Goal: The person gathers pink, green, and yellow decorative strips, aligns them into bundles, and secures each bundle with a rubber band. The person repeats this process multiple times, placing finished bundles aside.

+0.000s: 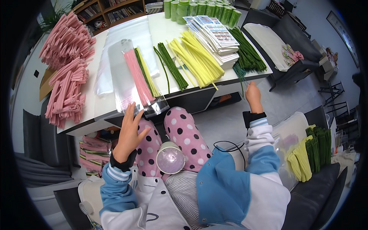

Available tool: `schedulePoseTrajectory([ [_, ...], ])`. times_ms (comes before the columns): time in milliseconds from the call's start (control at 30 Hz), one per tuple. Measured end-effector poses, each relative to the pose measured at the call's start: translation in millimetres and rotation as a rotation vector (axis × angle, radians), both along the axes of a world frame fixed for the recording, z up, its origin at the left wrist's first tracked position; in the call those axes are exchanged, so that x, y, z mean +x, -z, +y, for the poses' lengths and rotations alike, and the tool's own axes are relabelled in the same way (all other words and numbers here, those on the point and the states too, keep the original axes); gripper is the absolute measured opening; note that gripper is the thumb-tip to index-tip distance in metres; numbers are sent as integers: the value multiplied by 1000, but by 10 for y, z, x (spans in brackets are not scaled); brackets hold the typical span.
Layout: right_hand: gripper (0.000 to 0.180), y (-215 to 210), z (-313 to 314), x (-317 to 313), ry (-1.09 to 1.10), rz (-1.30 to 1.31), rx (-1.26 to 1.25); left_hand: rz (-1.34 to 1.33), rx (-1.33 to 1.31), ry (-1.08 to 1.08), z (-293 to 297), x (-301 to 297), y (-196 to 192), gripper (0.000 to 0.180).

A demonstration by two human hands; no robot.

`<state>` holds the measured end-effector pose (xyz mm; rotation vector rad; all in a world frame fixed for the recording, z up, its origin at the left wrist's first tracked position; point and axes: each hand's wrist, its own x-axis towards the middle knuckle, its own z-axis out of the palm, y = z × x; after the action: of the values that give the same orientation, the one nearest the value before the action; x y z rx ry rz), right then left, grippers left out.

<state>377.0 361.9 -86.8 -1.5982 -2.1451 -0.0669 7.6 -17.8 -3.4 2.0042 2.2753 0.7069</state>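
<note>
My left hand (130, 132), fingers spread, is at the table's near edge by the lower end of a clear plastic bag (119, 73). On that bag lie pink pipe cleaners (137, 74), with a few dark green ones (143, 69) and yellow ones (149, 73) alongside. Past the table's right front corner, my right hand (253, 96) has its fingertips pinched together on what looks like a thin green strand (242, 86). That strand hangs near thin teal-green strands at the front of a large dark green bundle (251, 53). Fine detail at the fingertips is too small to tell.
Loose green stems (172, 67), yellow stems (199, 57) and a paper stack (216, 36) cover the table's middle. Pink bundles (67, 88) pile up left; green rolls (203, 9) stand behind. A cup (170, 159) sits between my thighs. More yellow stems (300, 161) lie right.
</note>
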Motion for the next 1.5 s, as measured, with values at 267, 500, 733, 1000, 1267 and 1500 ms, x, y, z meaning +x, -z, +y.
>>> schedulePoseTrajectory([
  [267, 20, 79, 70, -41, -72, -60, -133, -26, -15, 30, 13, 69, 31, 57],
  [500, 23, -238, -966, 852, 78, 57, -340, -136, 52, 87, 36, 192, -98, 48],
  [733, 23, -626, -2415, 1368, 132, 769, -328, -538, -28, 379, 208, 733, -78, 35],
  [1000, 19, -689, -2985, 127, -588, 673, -544, -1816, 19, 427, 383, 1002, -211, 44],
  [1267, 32, -622, -2989, -563, -296, 1477, -875, -1762, 269, 232, 171, 1038, -58, 31],
  [1500, 17, -648, -3105, -530, -552, 899, -950, -1783, 187, 133, 149, 933, 35, 30],
])
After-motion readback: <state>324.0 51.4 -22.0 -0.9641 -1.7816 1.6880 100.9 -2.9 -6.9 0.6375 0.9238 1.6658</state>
